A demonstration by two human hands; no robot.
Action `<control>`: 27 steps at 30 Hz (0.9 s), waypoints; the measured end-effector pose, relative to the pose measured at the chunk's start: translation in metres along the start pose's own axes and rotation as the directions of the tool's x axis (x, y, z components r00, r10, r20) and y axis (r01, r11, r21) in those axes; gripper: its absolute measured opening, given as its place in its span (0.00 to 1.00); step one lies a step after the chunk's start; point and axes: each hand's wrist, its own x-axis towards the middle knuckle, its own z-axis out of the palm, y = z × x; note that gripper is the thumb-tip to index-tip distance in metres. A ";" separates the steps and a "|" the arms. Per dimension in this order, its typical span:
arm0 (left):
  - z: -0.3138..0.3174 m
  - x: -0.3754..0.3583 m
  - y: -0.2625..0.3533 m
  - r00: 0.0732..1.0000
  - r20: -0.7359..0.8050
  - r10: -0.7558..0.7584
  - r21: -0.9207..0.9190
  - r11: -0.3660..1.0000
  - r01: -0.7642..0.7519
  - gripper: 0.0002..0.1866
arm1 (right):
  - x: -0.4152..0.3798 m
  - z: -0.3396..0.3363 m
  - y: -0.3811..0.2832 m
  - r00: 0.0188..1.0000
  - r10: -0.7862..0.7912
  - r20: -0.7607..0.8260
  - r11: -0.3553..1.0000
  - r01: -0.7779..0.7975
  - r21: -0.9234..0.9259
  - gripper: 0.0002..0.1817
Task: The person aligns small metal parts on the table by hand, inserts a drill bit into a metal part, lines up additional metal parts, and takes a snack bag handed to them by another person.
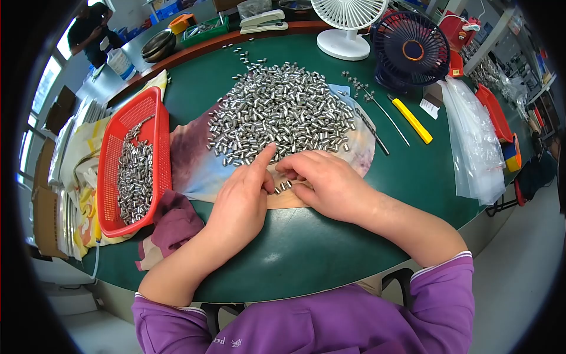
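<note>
The left hand (247,186) and the right hand (321,180) meet low over the cloth (191,159), just in front of a broad heap of short metal cylinders (277,112). A short row of metal pieces (283,187) lies between them, near the right thumb and the curled left fingers. The left index finger stretches toward the near edge of the heap, while the right fingers are bent, with a narrow gap to the thumb; whether either hand grips a piece cannot be told. The mottled cloth lies under the heap on the green tabletop (283,259). To the left, a red basket (163,147) holds more metal pieces (134,186), with a maroon cloth (177,221) bunched against its near end. Right of the heap lie a dark rod (372,131), a thin rod (392,121) and a yellow-handled tool (411,120), with clear plastic bags (474,144) farther right. A white fan (345,47) and a dark blue fan (411,50) stand behind, side by side. At the upper left, another person (91,32) stands beyond the tabletop.
</note>
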 end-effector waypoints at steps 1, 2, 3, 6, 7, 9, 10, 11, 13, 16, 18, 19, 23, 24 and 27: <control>0.000 0.000 0.001 1.000 0.011 -0.014 -0.023 1.000 0.015 0.38 | 0.000 -0.001 0.000 1.000 0.002 -0.001 1.000 -0.002 0.001 0.16; 0.002 0.001 0.001 1.000 0.012 -0.015 -0.023 1.000 0.015 0.38 | 0.000 -0.002 -0.001 1.000 0.013 0.002 0.999 -0.013 -0.031 0.17; 0.005 0.001 0.000 1.000 -0.018 0.005 -0.057 0.998 -0.006 0.38 | 0.000 -0.002 -0.001 1.000 0.024 0.004 0.998 -0.024 -0.064 0.18; 0.008 0.001 -0.003 0.999 -0.042 0.027 -0.092 0.995 -0.031 0.39 | 0.000 -0.002 0.001 1.000 0.016 -0.002 0.998 -0.016 -0.057 0.20; 0.008 0.001 -0.003 0.999 -0.034 0.031 -0.094 0.995 -0.034 0.39 | 0.000 -0.002 0.001 1.000 0.016 -0.002 0.998 -0.016 -0.057 0.20; 0.006 0.000 0.002 1.000 -0.017 -0.008 -0.115 0.993 0.006 0.39 | 0.000 -0.004 0.001 0.999 0.027 0.022 0.999 -0.026 -0.040 0.21; 0.005 0.000 0.004 0.999 0.000 -0.047 -0.137 0.989 0.047 0.39 | 0.000 -0.004 0.000 0.999 0.027 0.022 0.999 -0.026 -0.040 0.21; 0.003 0.000 0.005 0.999 0.000 -0.047 -0.136 0.990 0.047 0.39 | 0.000 -0.005 -0.002 0.999 0.033 0.030 0.999 -0.032 -0.032 0.21; -0.001 -0.001 0.005 0.998 -0.012 -0.068 -0.076 0.995 0.066 0.39 | 0.000 -0.005 -0.003 0.999 0.039 0.037 0.999 -0.038 -0.023 0.21; -0.013 -0.003 0.007 1.000 -0.005 -0.028 0.021 0.999 0.028 0.38 | 0.000 -0.002 -0.004 0.998 0.038 0.048 0.999 -0.037 -0.009 0.21; -0.018 -0.003 0.005 0.999 0.011 -0.035 0.044 0.998 0.034 0.38 | 0.000 -0.001 -0.006 0.999 0.015 0.043 1.000 -0.015 0.000 0.20; -0.019 -0.003 0.004 0.999 0.027 -0.040 0.064 0.997 0.038 0.38 | 0.000 0.000 -0.007 0.999 0.014 0.042 1.000 -0.014 0.002 0.20; -0.021 -0.003 0.003 0.998 0.042 -0.045 0.063 0.997 0.042 0.37 | -0.001 0.003 -0.008 0.999 -0.008 0.046 1.000 0.007 0.026 0.19; -0.022 -0.002 0.006 0.995 0.065 -0.081 0.054 0.996 0.077 0.37 | -0.001 0.003 -0.008 0.999 -0.023 0.045 0.999 0.021 0.039 0.19; -0.021 -0.001 0.009 0.989 0.092 -0.118 0.031 0.993 0.116 0.35 | -0.001 0.003 -0.010 0.998 -0.056 0.011 0.998 0.055 0.041 0.16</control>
